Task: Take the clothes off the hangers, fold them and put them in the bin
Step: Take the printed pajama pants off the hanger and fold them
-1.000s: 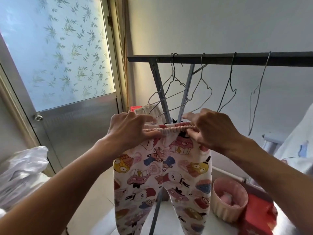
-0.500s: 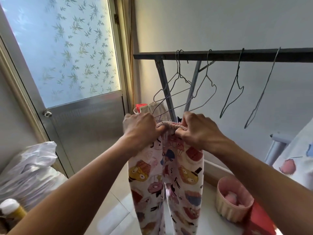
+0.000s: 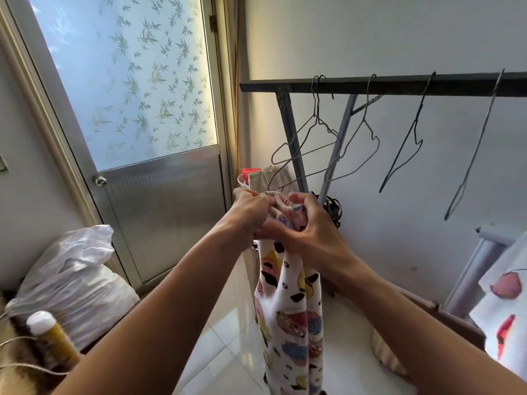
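**Trousers halved lengthwise, hands closed together at the waistband**

A second ago the waistband was stretched flat between two hands held apart, with both legs side by side. Now the left hand [image 3: 251, 212] and right hand [image 3: 310, 232] meet in the middle of the frame, knuckles nearly touching. Each has its fingers curled tight on the gathered waistband [image 3: 285, 202] of the patterned trousers [image 3: 291, 309]. The cloth hangs from that grip as one narrow strip running down to the bottom edge, one leg laid against the other.

That reads as the first fold made in the air. The garment is already off its hanger, and the wire hangers [image 3: 313, 143] on the dark rail [image 3: 399, 84] in the upper right all hang bare. What is left for this piece is probably a fold or two across its length, then the drop into the bin. A ribbed pinkish tub [image 3: 383, 354] shows on the floor at lower right, partly behind the right forearm. It may be that bin, though it is blurred.

A white cloth with red shapes [image 3: 502, 309] sits at the right edge, and whether it is on a hanger cannot be told. A white plastic bag [image 3: 71, 269] lies at lower left
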